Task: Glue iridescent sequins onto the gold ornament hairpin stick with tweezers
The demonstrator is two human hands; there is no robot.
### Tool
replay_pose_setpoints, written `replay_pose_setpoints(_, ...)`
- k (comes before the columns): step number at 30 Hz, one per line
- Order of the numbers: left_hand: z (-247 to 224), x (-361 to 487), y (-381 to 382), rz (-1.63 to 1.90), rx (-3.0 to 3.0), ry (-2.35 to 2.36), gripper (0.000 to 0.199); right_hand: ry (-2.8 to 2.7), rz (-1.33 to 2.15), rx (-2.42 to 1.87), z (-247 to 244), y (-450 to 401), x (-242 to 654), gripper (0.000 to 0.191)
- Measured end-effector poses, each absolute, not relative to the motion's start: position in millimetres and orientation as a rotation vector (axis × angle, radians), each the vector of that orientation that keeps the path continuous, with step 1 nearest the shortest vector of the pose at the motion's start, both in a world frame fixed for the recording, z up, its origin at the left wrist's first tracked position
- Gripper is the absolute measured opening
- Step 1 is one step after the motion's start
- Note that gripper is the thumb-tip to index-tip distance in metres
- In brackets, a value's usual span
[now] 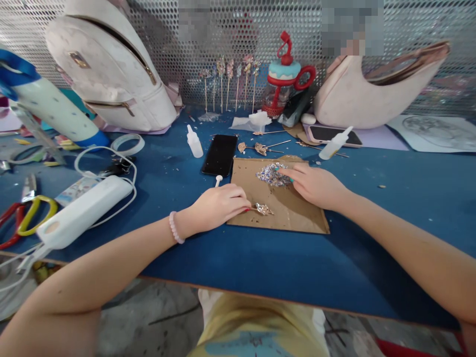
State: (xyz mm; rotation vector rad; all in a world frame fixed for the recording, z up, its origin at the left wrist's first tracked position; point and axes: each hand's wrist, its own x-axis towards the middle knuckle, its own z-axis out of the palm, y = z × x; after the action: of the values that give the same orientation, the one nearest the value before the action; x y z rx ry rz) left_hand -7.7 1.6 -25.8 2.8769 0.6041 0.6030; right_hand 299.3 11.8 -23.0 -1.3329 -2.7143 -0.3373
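Observation:
My left hand [225, 204] is closed around the thin stem of a hairpin-like ornament [264, 209]; its glittering, stone-studded head lies just over the cardboard sheet [293, 218]. Farther back on that cardboard is a loose pile of small silver and blue rhinestones [273, 174]. My right hand [310, 182] reaches into the pile from the right, index finger stretched out and touching the stones, thumb apart from it. Whether a single stone sits at the fingertip is too small to tell. A small white stick with a round end [218, 180] shows behind my left hand.
Behind the cardboard lie a black phone [220, 154], metal ornament sticks [262, 148] and two glue bottles [194, 142]. At left are scissors [35, 213], a white power strip [84, 210] and a backpack [115, 69]. A red-handled cup [281, 79] and handbag [357, 99] stand along the mesh.

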Motion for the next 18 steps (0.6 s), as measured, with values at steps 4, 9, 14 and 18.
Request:
replay_pose_setpoints(4, -25.7, -7.8, 1.1, 0.597, 2.876, 0.613, 0.031, -2.708, -0.333, -1.331, -22.4, 9.2, 298.6, 0.043)
replay_pose_setpoints(9, -24.9, -8.0, 0.6, 0.573, 2.865, 0.638, 0.029, -2.687, -0.292, -1.363, -21.3, 15.0, 301.1, 0.044)
replay_pose_setpoints(14, -25.0, -8.0, 1.0, 0.571, 2.866, 0.639, 0.029, -2.695, -0.275, -1.444, -19.9, 25.1, 302.5, 0.046)
replay_pose_setpoints(18, -24.9, -7.9, 0.5, 0.584, 2.871, 0.627, 0.029, -2.692, -0.295, -1.441, -19.0, 26.8, 303.7, 0.045)
